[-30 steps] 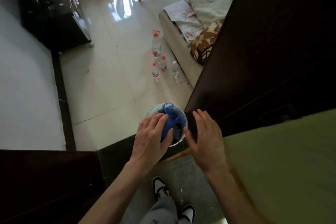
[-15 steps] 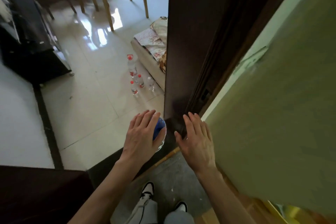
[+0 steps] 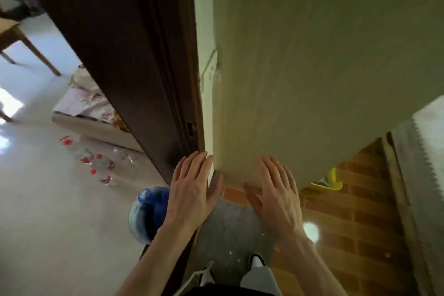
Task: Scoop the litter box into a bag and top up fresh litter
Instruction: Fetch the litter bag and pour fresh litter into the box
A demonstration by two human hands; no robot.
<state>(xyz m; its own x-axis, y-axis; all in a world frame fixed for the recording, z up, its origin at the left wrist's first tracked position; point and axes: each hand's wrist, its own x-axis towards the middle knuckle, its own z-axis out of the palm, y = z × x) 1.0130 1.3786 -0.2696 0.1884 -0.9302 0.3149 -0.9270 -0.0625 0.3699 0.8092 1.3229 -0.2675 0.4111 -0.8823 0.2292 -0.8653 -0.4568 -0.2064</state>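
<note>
Walking through the doorway [image 3: 144, 60], both hands [image 3: 192, 190] [image 3: 276, 197] spread flat, holding nothing; next up is finding the litter box, no scooping yet.

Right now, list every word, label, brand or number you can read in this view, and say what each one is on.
No text can be read in this view.
Water bottles on the tiled floor: red caps and red label bands, print too small and blurred to read.
Blue and white container beside the left hand: no legible marking.
Yellow object on the brick floor: no lettering visible.
Wall plate by the door frame: no lettering visible.
</note>
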